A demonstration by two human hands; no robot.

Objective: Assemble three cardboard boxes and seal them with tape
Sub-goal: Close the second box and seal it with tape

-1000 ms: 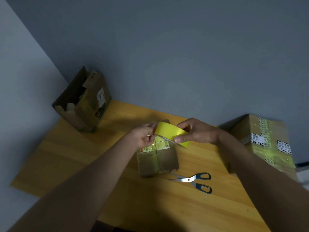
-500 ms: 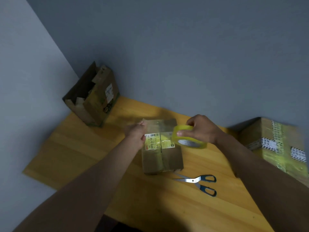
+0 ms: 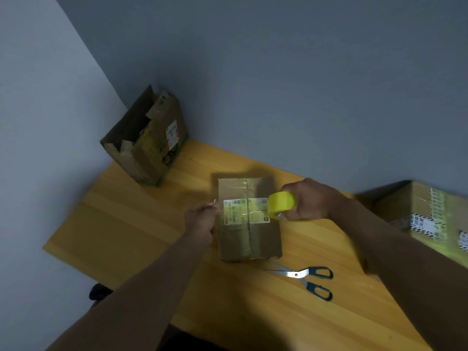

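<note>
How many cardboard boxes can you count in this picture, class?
3: an open box in the table's far left corner, a small box between the hands, and a taped box at the right edge, partly cut off.

Grey walls [image 3: 278, 84], wood table [image 3: 131, 224], dim light

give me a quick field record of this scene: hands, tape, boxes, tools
left hand: pinches the free tape end at the middle box's left edge
right hand: grips the yellow tape roll over the box's right edge
tape strip: clear, stretched across the label
middle box: closed, lying flat on the wooden table
open box: far left corner, flaps up
taped box: right edge, closed
scissors: on table, near the middle box, blades closed
</note>
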